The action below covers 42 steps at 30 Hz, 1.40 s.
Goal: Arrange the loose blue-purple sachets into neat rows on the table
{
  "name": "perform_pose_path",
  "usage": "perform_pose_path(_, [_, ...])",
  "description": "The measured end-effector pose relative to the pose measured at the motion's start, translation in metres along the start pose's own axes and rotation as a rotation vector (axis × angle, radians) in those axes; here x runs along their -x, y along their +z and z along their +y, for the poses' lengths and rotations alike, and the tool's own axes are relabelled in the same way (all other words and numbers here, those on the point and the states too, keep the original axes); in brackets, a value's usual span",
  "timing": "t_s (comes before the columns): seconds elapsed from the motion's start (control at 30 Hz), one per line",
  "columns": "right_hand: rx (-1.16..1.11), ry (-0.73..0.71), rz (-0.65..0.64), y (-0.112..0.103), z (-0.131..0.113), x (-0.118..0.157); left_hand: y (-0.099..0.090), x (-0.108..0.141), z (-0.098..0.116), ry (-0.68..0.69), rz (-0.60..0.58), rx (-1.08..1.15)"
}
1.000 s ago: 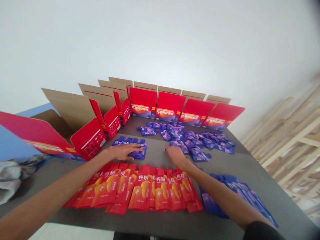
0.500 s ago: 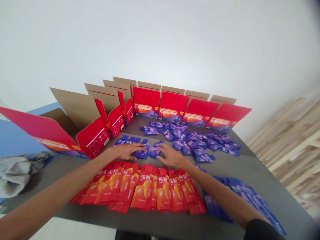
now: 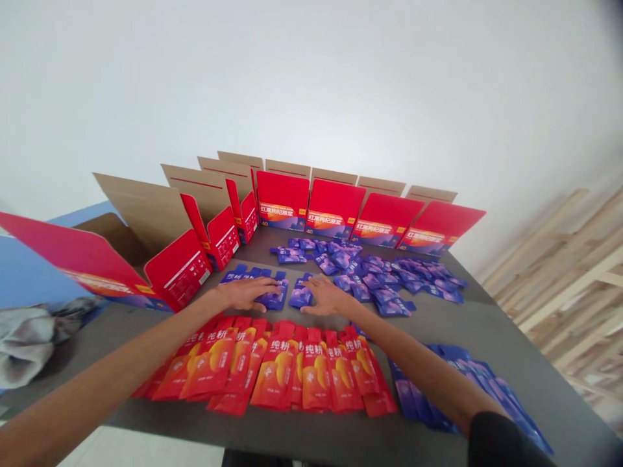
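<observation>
My left hand (image 3: pixel 247 294) lies with fingers spread over the right part of a short row of purple pouches (image 3: pixel 234 275). To its right, my right hand (image 3: pixel 325 296) touches the right side of a single purple pouch (image 3: pixel 300 296), fingers apart. A narrow gap separates that pouch from the row. Nearer to me, red pouches (image 3: pixel 278 366) lie in an overlapping row below both hands. More purple pouches (image 3: pixel 418 405) are fanned out at the right, partly under my right forearm.
Open red cartons (image 3: pixel 283 201) stand along the back, and others (image 3: pixel 180 275) along the left. A loose heap of purple pouches (image 3: pixel 374 272) lies before the back cartons. Grey cloth (image 3: pixel 26 340) is at the left edge, wooden racks (image 3: pixel 574 285) beyond the table's right side.
My right hand has shifted slightly, and the single purple pouch beneath it has turned from tilted to more upright. The left hand stays over the row.
</observation>
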State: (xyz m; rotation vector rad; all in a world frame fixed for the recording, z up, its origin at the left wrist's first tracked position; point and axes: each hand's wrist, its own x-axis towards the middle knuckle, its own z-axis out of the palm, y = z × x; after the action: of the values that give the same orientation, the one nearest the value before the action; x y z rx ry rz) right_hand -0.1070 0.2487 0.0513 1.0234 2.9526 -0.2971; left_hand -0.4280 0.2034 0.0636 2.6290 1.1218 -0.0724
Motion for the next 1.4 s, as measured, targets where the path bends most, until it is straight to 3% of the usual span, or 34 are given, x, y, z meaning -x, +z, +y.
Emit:
perform_pose_path(0.13, [-0.031,-0.074,0.009,0.009,0.003,-0.001,-0.002,0.000,0.003,-0.023,-0.013,-0.029])
perform_pose_path(0.3, [-0.033,-0.113,0.042,0.020,-0.011,-0.016,-0.001,-0.002,0.004,-0.067,-0.031,-0.051])
perform_pose_path(0.43, [-0.052,-0.077,0.124,0.007,-0.013,-0.014,-0.004,-0.001,0.005,-0.088,-0.029,-0.041])
perform_pose_path(0.5, [-0.018,0.116,0.227,-0.005,-0.007,-0.006,-0.007,-0.001,0.006,-0.079,-0.032,-0.033])
perform_pose_path(0.57, [0.045,0.421,0.283,-0.015,0.000,0.003,-0.008,-0.001,0.006,-0.047,-0.023,-0.032])
perform_pose_path(0.63, [0.094,0.666,0.225,-0.018,0.006,0.012,-0.007,-0.003,0.007,-0.006,0.000,-0.035])
perform_pose_path(0.7, [0.133,0.742,0.109,-0.013,0.008,0.018,-0.003,-0.007,0.008,0.028,0.017,-0.031])
perform_pose_path(0.77, [0.177,0.712,0.051,-0.004,0.007,0.021,0.002,-0.012,0.011,0.055,0.029,-0.020])
perform_pose_path(1.0, [0.115,0.554,0.054,0.011,0.004,0.035,0.013,-0.018,0.017,0.043,0.041,-0.029])
perform_pose_path(1.4, [-0.057,0.024,0.019,0.009,0.014,0.036,0.012,-0.024,0.029,-0.003,0.065,-0.075])
